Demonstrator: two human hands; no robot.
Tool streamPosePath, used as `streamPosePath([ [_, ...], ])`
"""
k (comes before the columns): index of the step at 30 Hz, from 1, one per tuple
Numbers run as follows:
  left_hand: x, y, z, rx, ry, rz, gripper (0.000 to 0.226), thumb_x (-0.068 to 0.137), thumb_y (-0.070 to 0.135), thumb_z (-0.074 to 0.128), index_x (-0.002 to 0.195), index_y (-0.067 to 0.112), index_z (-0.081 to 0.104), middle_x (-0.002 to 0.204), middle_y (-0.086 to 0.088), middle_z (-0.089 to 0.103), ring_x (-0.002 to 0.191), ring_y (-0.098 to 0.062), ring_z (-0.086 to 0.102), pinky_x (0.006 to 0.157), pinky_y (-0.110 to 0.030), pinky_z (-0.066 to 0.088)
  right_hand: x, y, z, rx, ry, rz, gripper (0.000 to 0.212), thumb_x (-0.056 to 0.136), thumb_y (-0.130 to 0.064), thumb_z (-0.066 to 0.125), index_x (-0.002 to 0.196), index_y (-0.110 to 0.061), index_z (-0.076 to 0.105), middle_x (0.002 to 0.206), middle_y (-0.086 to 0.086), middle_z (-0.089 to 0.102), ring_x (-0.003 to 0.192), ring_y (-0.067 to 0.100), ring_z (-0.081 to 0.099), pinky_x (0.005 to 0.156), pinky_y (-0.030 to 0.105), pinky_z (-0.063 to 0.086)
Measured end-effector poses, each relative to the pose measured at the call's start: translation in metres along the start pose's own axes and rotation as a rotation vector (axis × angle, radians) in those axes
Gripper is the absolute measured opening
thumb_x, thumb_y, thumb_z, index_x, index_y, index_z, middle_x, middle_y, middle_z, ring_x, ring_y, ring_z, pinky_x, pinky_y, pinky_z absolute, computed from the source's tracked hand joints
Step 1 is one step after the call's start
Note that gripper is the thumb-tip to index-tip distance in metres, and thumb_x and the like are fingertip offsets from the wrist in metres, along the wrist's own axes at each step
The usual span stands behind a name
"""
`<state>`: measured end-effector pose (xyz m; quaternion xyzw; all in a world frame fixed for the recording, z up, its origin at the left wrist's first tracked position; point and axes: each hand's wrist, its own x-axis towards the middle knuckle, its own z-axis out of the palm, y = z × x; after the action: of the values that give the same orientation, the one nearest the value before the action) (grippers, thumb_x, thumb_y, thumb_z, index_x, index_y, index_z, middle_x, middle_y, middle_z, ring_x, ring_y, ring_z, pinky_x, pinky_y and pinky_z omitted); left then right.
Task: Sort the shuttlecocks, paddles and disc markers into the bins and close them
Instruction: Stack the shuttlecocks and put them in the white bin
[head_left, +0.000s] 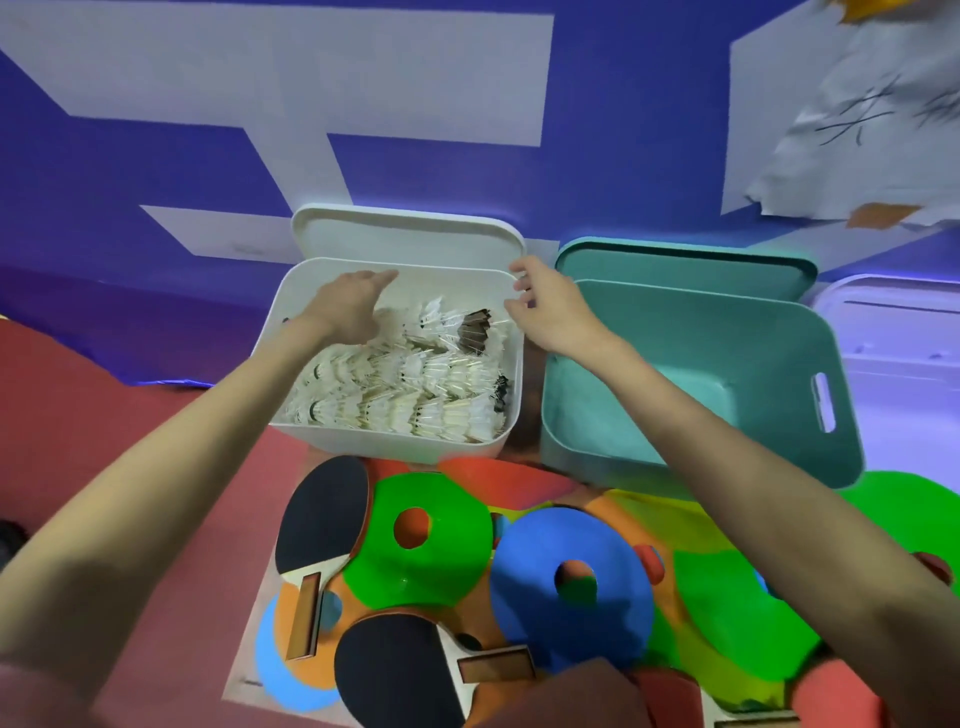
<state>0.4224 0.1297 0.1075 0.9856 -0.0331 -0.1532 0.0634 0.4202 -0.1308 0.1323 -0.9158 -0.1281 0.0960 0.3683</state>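
Observation:
A white bin (332, 436) stands at the back centre, filled with white shuttlecocks (415, 395). Its white lid (405, 234) leans upright behind it. My left hand (353, 306) reaches over the bin's back left with fingers straight, holding nothing. My right hand (545, 306) is at the bin's back right corner, fingers near the lid's edge; whether they touch it is unclear. To the right an empty teal bin (701, 447) has its teal lid (685, 265) propped behind. Two black paddles (322, 514) (389, 670) and coloured disc markers (571, 571) lie in front.
A third white bin (898, 343) sits at far right, partly cut off. The floor is red with a blue and white wall behind. Crumpled paper (857, 130) hangs at the upper right. The disc markers lie overlapping across the floor between my arms.

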Motion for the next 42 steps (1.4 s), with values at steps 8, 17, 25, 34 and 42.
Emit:
streamPosePath([
  [8,-0.053,0.141,0.008,-0.257,0.3,0.399,0.057,0.079,0.001,0.059,0.134,0.007,0.047,0.131,-0.016,0.052,0.123,-0.033,0.045,0.103,-0.04,0.038,-0.139,0.117,-0.058,-0.125,0.372,-0.047,0.041,0.085,-0.009,0.055,0.125,-0.002,0.05,0.119,0.016,0.053,0.111,0.031,0.051,0.096,0.048,0.044],
  [17,-0.071,0.342,0.041,-0.186,0.173,0.768,0.054,0.083,0.008,0.061,0.135,0.008,0.045,0.13,-0.014,0.052,0.12,-0.032,0.047,0.104,-0.041,0.036,-0.314,0.232,-0.116,-0.164,0.598,0.281,0.055,0.081,-0.026,0.044,0.128,0.004,0.046,0.123,0.023,0.052,0.113,0.035,0.046,0.1,0.043,0.034],
  [25,-0.1,0.507,0.085,-0.094,0.038,0.95,0.06,0.075,0.018,0.051,0.133,0.006,0.048,0.126,-0.016,0.054,0.116,-0.035,0.051,0.101,-0.043,0.04,-0.44,0.341,-0.189,-0.112,0.772,0.442,0.056,0.081,-0.017,0.051,0.131,0.006,0.042,0.126,0.025,0.049,0.118,0.038,0.044,0.102,0.038,0.031],
  [34,-0.109,0.673,0.156,-0.124,-0.064,0.974,0.054,0.081,0.006,0.063,0.132,0.006,0.048,0.127,-0.013,0.054,0.118,-0.03,0.049,0.101,-0.038,0.037,-0.515,0.474,-0.257,0.057,0.885,0.585,0.05,0.078,-0.014,0.055,0.125,0.002,0.047,0.119,0.019,0.054,0.109,0.035,0.05,0.092,0.046,0.043],
  [42,-0.088,0.762,0.196,-0.121,-0.181,0.841,0.057,0.086,0.009,0.06,0.14,0.011,0.042,0.136,-0.013,0.049,0.127,-0.028,0.044,0.106,-0.035,0.034,-0.478,0.523,-0.281,0.397,0.879,0.769,0.079,0.069,-0.04,0.079,0.133,-0.017,0.041,0.097,0.0,0.062,0.09,0.019,0.061,0.084,0.034,0.049],
])
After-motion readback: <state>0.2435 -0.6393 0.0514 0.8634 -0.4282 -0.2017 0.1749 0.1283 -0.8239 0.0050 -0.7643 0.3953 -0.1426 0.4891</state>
